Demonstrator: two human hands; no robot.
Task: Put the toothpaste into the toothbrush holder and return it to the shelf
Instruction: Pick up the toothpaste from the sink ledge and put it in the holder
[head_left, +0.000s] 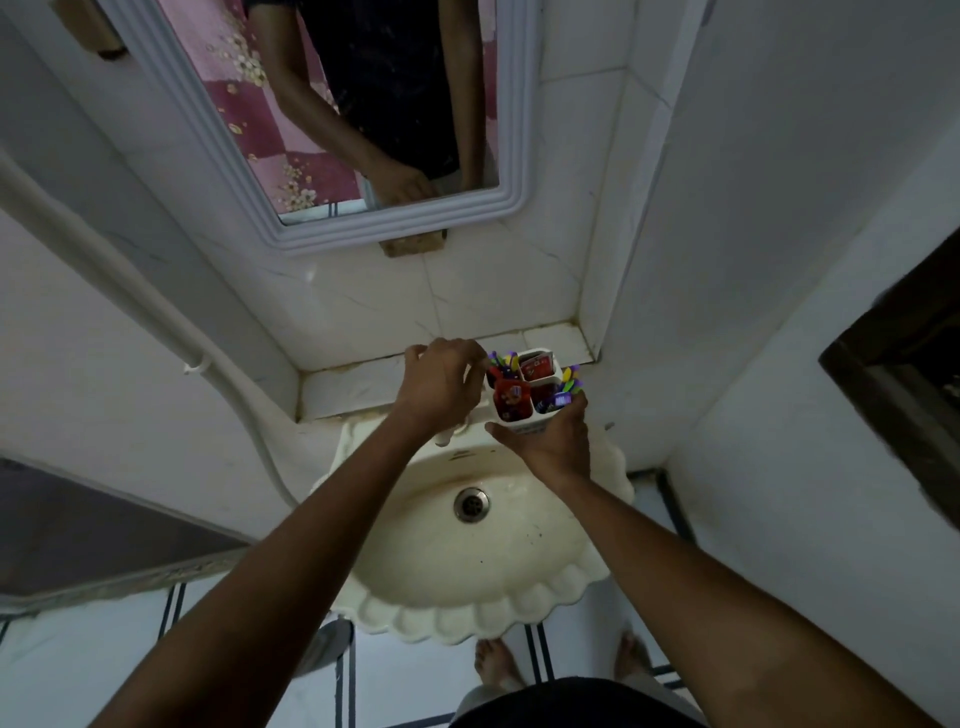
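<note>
1. Toothbrush holder (524, 410): white plastic, divided into compartments, held above the far rim of the sink, just near of the shelf (363, 384)
2. Toothpaste (511, 399): red glossy tube, standing in the near-left compartment; a second red pack sits in the far compartment
3. Right hand (553, 447): wrapped around the holder's near-right wall from below
4. Left hand (441, 387): fingers curled at the holder's left edge; whether it clasps anything cannot be told
5. Sink (467, 613): cream ceramic, scalloped rim, round metal drain
6. Shelf: white tiled ledge, stained grout
</note>
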